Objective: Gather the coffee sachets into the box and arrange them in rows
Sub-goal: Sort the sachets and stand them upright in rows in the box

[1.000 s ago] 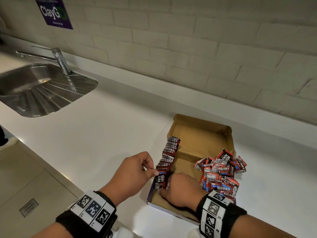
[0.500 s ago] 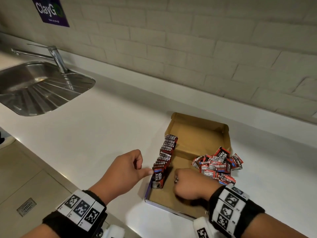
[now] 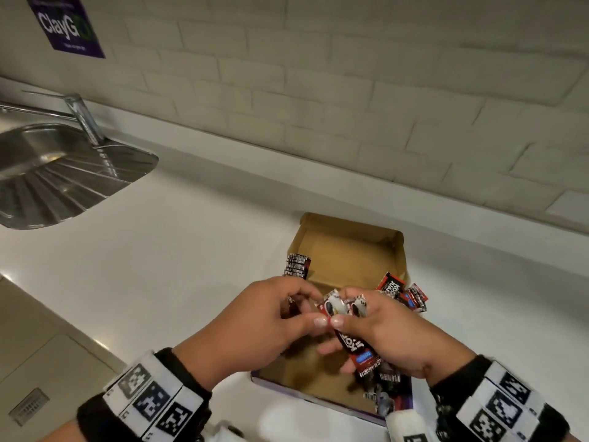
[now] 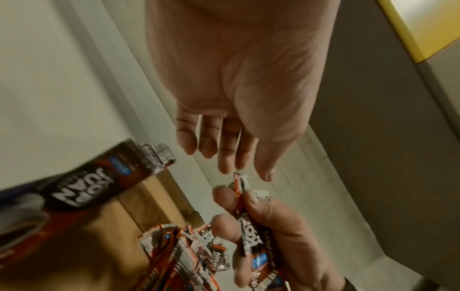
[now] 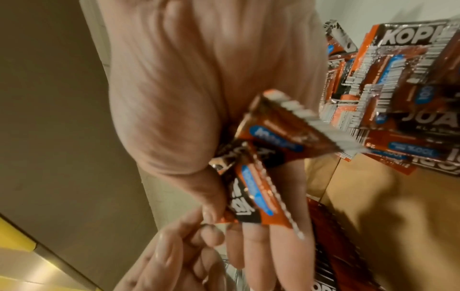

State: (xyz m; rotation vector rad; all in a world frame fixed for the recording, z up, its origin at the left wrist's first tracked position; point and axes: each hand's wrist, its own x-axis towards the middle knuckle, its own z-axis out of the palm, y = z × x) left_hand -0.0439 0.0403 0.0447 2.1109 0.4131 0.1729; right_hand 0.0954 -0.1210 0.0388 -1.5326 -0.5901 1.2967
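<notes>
Both hands now lifting above open cardboard box [image 3: 352, 250], having left row half a second ago. Right hand [image 3: 392, 333] gripping small bunch of coffee sachets [image 3: 358, 346], fingers curled around them. Left hand [image 3: 255, 327] closing thumb and forefinger on top edge of one sachet, apparently peeling it from bunch. Standing row of sachets [image 3: 296, 266] lining box's left wall. Loose pile [image 3: 403, 291] lying at box's right side, some spilling over edge. Likely meaning: next sachet heading for row.
</notes>
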